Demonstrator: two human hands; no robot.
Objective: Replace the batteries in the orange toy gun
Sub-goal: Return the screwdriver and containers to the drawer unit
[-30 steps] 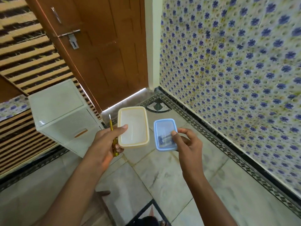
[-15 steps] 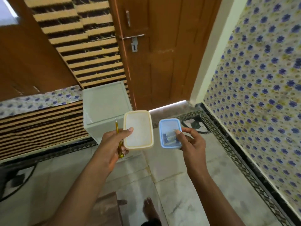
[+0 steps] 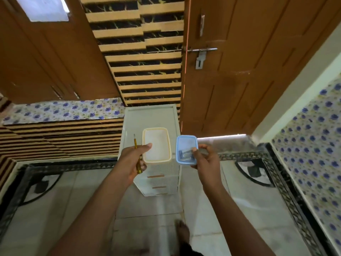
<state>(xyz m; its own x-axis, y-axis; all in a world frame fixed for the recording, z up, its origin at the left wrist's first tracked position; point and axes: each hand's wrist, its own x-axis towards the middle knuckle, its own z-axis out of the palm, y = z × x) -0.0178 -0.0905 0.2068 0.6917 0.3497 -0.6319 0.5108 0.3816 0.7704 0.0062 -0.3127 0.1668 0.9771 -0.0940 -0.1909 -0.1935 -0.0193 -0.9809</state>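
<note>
My left hand (image 3: 131, 163) grips a cream-rimmed plastic box (image 3: 156, 145), thumb on its lid, and also holds a yellow-handled screwdriver (image 3: 137, 154) with its tip pointing up. My right hand (image 3: 205, 160) holds a smaller blue-rimmed clear box (image 3: 186, 149), thumb on top; several batteries (image 3: 185, 153) show inside it. Both boxes are held in the air above a white drawer cabinet (image 3: 150, 119). The orange toy gun is not in view.
A brown door (image 3: 239, 80) with a metal latch (image 3: 201, 56) stands behind the cabinet. A floral-tiled wall (image 3: 313, 145) runs along the right, a striped wall and floral ledge (image 3: 62, 109) on the left. My bare foot (image 3: 182, 231) stands on the marble floor.
My view has swung left and up from the corner toward the door and cabinet. Both hands keep the same hold on the boxes, now above the white cabinet.
</note>
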